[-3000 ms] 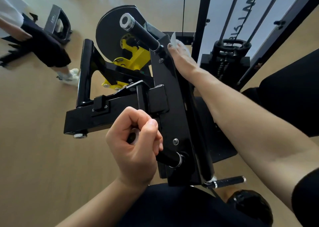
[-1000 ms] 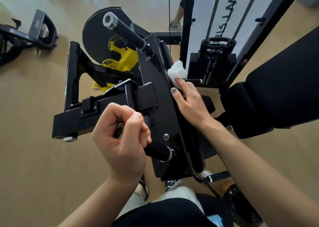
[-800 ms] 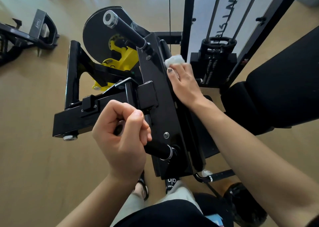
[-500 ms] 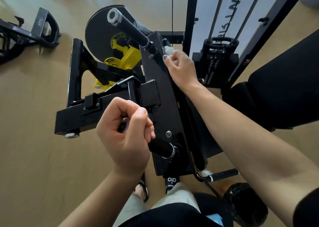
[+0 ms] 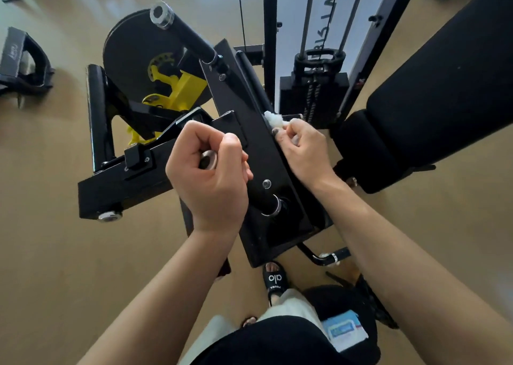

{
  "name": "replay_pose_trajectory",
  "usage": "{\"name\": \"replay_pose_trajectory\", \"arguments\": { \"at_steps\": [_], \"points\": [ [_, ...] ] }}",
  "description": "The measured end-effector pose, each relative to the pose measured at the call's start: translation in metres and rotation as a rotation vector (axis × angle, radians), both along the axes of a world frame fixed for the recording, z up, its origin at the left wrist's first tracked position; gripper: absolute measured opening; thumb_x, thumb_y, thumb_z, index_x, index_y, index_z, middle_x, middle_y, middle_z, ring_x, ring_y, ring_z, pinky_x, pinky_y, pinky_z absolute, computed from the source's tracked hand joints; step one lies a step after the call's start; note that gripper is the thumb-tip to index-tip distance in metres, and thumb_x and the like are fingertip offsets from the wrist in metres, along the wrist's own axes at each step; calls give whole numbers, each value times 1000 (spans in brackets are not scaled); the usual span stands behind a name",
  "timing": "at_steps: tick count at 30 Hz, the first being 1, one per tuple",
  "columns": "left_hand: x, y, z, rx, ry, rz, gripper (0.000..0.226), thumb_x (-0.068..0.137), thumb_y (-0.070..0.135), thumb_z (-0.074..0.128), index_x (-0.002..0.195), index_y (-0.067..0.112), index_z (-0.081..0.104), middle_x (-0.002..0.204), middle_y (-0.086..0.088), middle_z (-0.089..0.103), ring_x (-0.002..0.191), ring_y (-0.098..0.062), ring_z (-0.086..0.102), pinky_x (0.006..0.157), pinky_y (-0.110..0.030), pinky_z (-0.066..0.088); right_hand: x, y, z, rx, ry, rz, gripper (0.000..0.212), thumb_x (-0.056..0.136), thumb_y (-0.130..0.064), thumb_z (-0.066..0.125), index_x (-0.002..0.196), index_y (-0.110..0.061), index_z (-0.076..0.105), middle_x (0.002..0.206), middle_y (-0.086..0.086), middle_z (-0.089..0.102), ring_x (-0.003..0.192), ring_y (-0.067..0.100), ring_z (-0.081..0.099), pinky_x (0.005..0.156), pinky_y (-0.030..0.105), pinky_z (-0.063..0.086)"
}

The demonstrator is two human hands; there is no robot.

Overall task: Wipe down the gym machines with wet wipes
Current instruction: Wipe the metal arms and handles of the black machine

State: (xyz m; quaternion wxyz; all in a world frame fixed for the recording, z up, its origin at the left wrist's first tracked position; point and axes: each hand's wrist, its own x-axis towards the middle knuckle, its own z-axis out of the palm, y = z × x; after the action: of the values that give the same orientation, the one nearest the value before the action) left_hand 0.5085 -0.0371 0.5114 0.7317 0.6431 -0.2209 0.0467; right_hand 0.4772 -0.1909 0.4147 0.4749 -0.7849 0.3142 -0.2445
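Note:
A black gym machine arm (image 5: 249,131) with a yellow adjuster (image 5: 177,87) fills the middle of the head view. My left hand (image 5: 211,176) grips the near handle bar, whose chrome end cap (image 5: 208,160) shows between the fingers. My right hand (image 5: 302,148) holds a crumpled white wet wipe (image 5: 273,120) against the right edge of the flat black plate, about halfway along it. A second black handle (image 5: 186,36) with a chrome cap sticks up at the far end.
The weight stack (image 5: 313,95) and its upright frame stand behind. A black padded seat (image 5: 433,92) is at right. A blue-and-white wipes pack (image 5: 345,332) rests at my lap. Another machine part (image 5: 22,59) lies on the wooden floor at far left.
My right hand has slid the wipe back toward me along the plate's right edge from its far end. My left hand has kept its grip on the handle.

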Motion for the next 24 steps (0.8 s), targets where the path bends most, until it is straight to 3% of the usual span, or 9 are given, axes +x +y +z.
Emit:
{"name": "replay_pose_trajectory", "arguments": {
  "at_steps": [2,6,8,21,24],
  "points": [
    [3,0,0,-2,-4,-10,34,86,-12,52,69,17,47,54,-6,48,39,-22,48,39,-38,42,-12,8,3,-20,20,-24,40,99,-23,66,68,-7,47,56,-8,38,54,6,40,53,13,35],
    [11,-1,-4,1,-47,-29,27,84,1,56,67,19,46,58,-19,46,48,-41,50,44,-51,45,-30,25,8,-27,70,-89,46,100,-28,64,63,-20,38,54,-10,36,55,6,44,54,26,38],
    [14,-1,-6,-28,-57,-48,28,82,3,57,66,22,44,59,-21,44,50,-45,48,45,-53,44,-39,31,11,-22,105,-112,45,101,-30,63,64,-21,39,53,-11,36,49,3,39,52,23,35],
    [13,-6,-10,-63,-96,16,28,77,7,56,64,27,40,59,-16,43,51,-47,48,44,-52,43,-64,52,17,6,177,-157,41,102,-33,59,67,-22,41,57,-11,35,47,2,33,48,18,34],
    [12,-6,-11,-63,-93,43,29,78,8,57,64,27,40,60,-13,43,52,-46,49,45,-52,44,-64,53,16,3,171,-162,41,103,-35,59,67,-24,41,57,-11,36,48,3,34,52,22,36]
  ]
}}
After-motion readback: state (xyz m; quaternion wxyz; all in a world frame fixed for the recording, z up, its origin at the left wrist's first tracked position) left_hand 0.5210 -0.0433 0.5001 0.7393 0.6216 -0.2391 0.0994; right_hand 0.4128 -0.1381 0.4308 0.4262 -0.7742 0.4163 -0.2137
